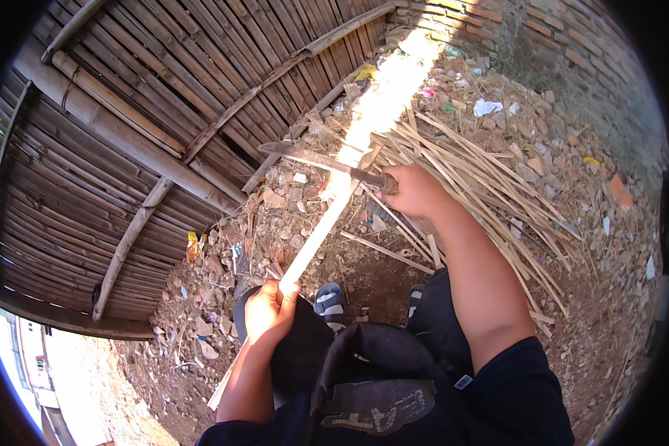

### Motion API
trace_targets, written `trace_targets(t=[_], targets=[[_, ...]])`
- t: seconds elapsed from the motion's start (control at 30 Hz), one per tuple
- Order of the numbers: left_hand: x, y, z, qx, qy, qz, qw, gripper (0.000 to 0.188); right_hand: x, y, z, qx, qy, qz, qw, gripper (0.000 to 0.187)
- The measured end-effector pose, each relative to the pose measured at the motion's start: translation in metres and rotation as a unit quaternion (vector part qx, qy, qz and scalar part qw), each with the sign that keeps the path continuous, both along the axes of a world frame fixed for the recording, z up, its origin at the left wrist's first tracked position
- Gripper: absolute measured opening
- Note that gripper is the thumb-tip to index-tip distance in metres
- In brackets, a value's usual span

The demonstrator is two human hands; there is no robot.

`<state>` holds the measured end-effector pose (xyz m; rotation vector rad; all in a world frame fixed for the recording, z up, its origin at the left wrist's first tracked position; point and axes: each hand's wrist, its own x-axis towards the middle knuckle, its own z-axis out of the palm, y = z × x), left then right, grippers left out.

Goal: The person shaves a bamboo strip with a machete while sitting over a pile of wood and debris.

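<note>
My left hand [270, 314] is closed around a pale bamboo strip [320, 236] near my left knee. The strip slants up and away from me, and its lower end comes out past my left forearm. My right hand [416, 193] grips the handle of a machete [308, 157] with a dark, slightly hooked blade. That blade points left and lies across the upper part of the strip; whether its edge has bitten in, I cannot tell. Strong sunlight washes out the area just beyond the blade.
A heap of split bamboo strips [490, 195] lies to the right of the machete. Woven bamboo panels [193, 82] on poles stand along the left, and a brick wall [550, 33] rises at the back right. Stones, a white scrap [487, 108] and a yellow wrapper [194, 246] litter the ground.
</note>
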<state>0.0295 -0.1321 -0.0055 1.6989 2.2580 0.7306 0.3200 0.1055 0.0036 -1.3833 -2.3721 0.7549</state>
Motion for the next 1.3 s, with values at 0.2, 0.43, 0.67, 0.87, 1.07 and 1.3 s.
trace_targets(t=[0.2,0.43,0.67,0.87,1.07,1.3], targets=[[0.005,0.004,0.006,-0.035,0.026,0.002,0.999,0.04,-0.005,-0.007,0.01,-0.001,-0.025,0.001,1.0,0.03],[0.003,0.0,0.013,-0.044,0.014,-0.005,0.999,0.04,-0.006,-0.009,0.024,-0.016,-0.046,0.037,0.998,0.027],[0.001,0.006,0.007,-0.055,0.02,-0.027,0.998,0.04,0.007,-0.002,0.006,0.015,-0.02,-0.059,0.998,0.028],[-0.005,0.006,0.001,-0.039,-0.006,-0.014,0.999,0.04,-0.031,-0.039,0.022,0.055,-0.088,0.093,0.99,0.023],[-0.002,0.006,0.006,-0.029,-0.002,-0.027,0.999,0.039,-0.002,0.005,0.013,-0.036,0.02,-0.084,0.996,0.022],[-0.003,0.006,0.003,-0.042,-0.01,-0.036,0.998,0.039,-0.003,-0.007,0.011,0.02,-0.052,-0.089,0.994,0.031]])
